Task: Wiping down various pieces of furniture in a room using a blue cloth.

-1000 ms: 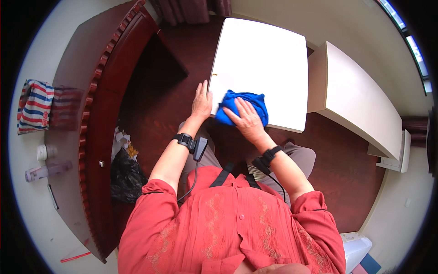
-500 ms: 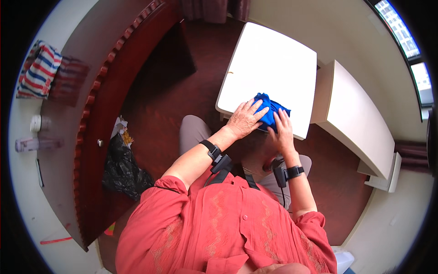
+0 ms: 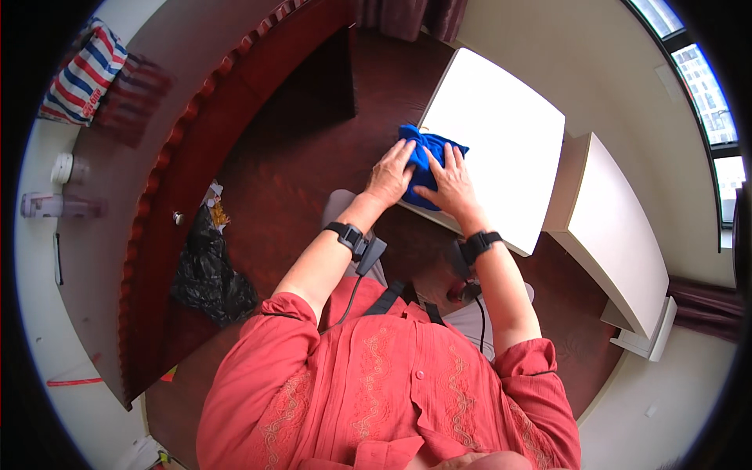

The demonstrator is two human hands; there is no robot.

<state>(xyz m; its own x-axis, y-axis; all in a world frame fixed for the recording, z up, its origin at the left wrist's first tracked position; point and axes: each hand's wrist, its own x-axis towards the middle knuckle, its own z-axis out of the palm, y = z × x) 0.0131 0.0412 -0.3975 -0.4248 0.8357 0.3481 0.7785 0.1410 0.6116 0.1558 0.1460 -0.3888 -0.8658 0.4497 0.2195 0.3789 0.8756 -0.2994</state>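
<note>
Indoors, a dark-red desk with a scalloped edge stands to the left of a white table, facing a person in a red shirt on the table's near side. Just right of the table is a pale, curved-looking cabinet; the white table itself spreads before the person. A black plastic bag slumps left of the table, and a striped bag sits farther out on that side. At the table's near left corner lies a rumpled blue cloth, partly over the edge. The right hand, open with fingers spread and thumb out, presses flat on the cloth; the left hand, palm down and fingers extended, lies along its outer side by the table's left edge. Black straps circle both wrists, near the table's front edge.
</note>
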